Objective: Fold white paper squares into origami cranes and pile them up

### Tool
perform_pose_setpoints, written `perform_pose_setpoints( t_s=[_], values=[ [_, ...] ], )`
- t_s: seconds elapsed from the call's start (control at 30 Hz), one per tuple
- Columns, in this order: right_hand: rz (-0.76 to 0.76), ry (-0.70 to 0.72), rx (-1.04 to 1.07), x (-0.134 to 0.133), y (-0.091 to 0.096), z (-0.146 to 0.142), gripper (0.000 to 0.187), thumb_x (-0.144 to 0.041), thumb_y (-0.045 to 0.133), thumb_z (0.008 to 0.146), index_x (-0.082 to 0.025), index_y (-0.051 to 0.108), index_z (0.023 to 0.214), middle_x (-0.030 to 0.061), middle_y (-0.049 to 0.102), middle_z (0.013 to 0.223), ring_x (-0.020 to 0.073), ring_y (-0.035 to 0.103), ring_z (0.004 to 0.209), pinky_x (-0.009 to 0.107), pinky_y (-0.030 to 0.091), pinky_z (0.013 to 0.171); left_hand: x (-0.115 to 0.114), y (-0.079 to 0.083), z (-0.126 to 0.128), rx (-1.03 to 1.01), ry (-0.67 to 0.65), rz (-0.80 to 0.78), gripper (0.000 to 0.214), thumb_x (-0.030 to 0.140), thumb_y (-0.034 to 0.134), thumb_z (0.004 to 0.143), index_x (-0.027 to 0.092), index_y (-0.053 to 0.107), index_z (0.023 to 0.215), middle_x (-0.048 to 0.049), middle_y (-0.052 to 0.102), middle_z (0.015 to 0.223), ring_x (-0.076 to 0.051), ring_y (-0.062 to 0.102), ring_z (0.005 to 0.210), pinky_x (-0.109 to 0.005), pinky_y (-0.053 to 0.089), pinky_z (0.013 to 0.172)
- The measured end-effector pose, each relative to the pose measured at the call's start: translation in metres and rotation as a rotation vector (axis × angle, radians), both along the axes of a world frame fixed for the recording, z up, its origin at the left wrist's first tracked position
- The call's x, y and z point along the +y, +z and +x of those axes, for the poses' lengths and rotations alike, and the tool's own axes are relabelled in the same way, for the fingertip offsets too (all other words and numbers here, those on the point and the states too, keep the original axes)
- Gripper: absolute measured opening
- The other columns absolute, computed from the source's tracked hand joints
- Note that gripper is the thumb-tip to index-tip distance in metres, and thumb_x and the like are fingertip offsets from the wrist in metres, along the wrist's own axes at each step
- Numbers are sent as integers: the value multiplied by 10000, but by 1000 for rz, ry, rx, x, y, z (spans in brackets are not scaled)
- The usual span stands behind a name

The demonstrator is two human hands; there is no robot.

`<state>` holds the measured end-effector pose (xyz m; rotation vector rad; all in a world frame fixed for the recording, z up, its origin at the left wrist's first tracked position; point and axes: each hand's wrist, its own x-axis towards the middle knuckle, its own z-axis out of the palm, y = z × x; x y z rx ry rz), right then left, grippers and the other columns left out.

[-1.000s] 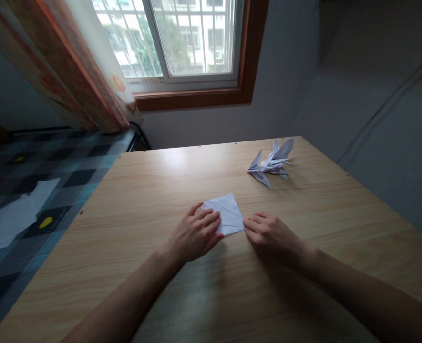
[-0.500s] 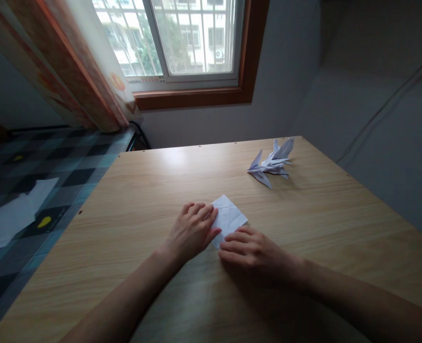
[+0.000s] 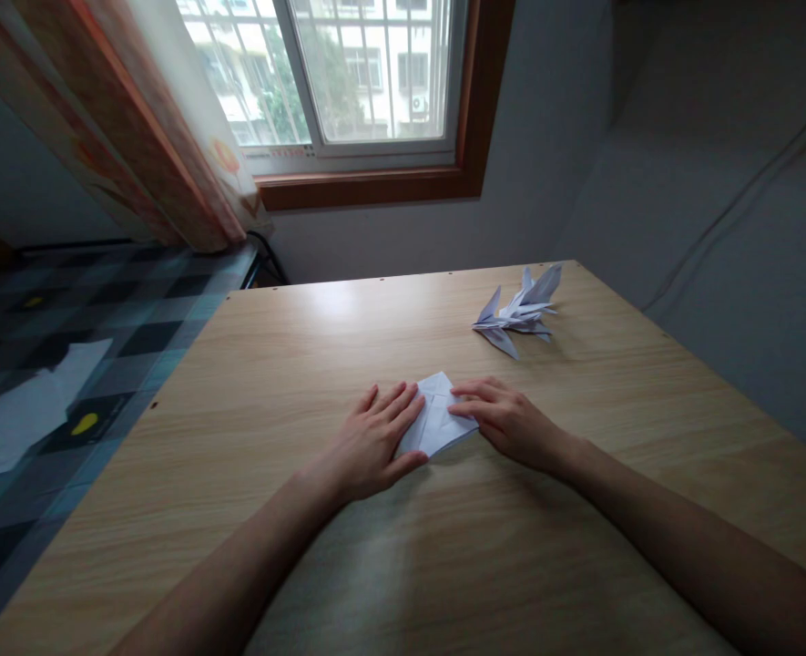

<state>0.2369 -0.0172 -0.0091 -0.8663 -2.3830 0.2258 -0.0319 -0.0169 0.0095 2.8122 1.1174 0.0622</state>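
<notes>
Our folded white paper (image 3: 435,421) lies mid-surface (image 3: 293,355), its long axis running from us to a far tip aimed at the window. Our left hand (image 3: 375,442) presses it flat with fingers spread, and our right hand (image 3: 508,421) pins its right edge with fingers outstretched. Finished folded figures (image 3: 518,312) sit well beyond.

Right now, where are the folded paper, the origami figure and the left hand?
folded paper (image 3: 438,421): head view, its bare middle.
origami figure (image 3: 518,314): head view, its body.
left hand (image 3: 373,446): head view, back of the hand.
</notes>
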Motion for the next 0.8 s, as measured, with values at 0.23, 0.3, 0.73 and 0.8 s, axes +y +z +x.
perform_pose_setpoints(
  t_s=[0.23, 0.3, 0.73, 0.8],
  values=[
    [-84, 59, 67, 3, 5, 2, 230, -115, 519, 921, -204, 682, 1056, 105, 692, 1160, 221, 589, 1132, 433, 490, 985, -1, 2, 0, -10, 9, 9, 577, 444, 398, 963, 192, 367, 1482, -131, 350, 1551, -308, 307, 1446, -554, 244, 1147],
    [-118, 56, 75, 4, 5, -1, 188, -139, 529, 932, -194, 680, 1029, 101, 705, 1107, 215, 606, 1085, 419, 492, 967, -1, 1, 0, -12, 5, 9, 586, 438, 424, 950, 195, 370, 1480, -130, 341, 1556, -315, 302, 1447, -562, 244, 1147],
    [-74, -229, -41, 19, 0, -35, 90, -172, 624, 886, -174, 674, 961, 77, 669, 923, 230, 579, 929, 371, 475, 853, -3, -3, 1, -47, 25, 36, 609, 526, 420, 948, 202, 403, 1464, -131, 387, 1535, -317, 323, 1436, -558, 239, 1152],
    [10, -270, -81, 15, -1, -37, 108, -191, 627, 890, -179, 675, 985, 85, 672, 943, 238, 576, 937, 377, 476, 851, -3, -4, 1, -57, 28, 53, 604, 501, 446, 941, 196, 408, 1460, -133, 407, 1524, -330, 341, 1425, -570, 247, 1144]
  ],
)
